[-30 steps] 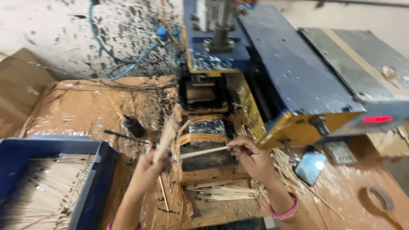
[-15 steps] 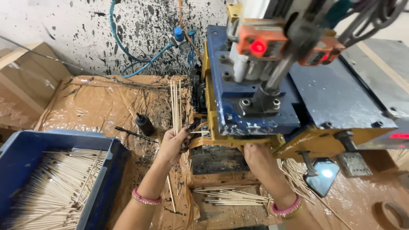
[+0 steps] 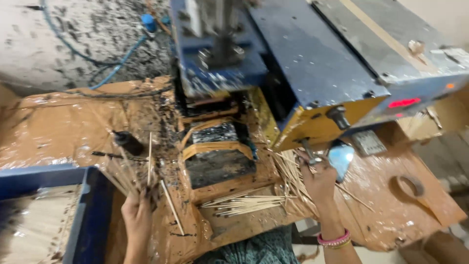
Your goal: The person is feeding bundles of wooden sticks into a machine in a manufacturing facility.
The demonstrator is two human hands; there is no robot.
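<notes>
Now we hold a fanned bundle of thin pale wooden sticks point(image 3: 131, 172) in our left hand point(image 3: 137, 215), grip closed round them, beside the blue plastic tray point(image 3: 88, 215). Our right hand point(image 3: 318, 180) pinches the metal lever point(image 3: 309, 149) under the blue-and-yellow machine point(image 3: 312, 78).

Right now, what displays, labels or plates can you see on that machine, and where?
Red lit display: on the machine's blue front face at right, a small glowing bar.
Orange indicator light: upper right of the display, a small dot.
Grey plate: below the display, on the brown covered bench, roughly square; markings too blurred to tell.
No packages in view.
</notes>
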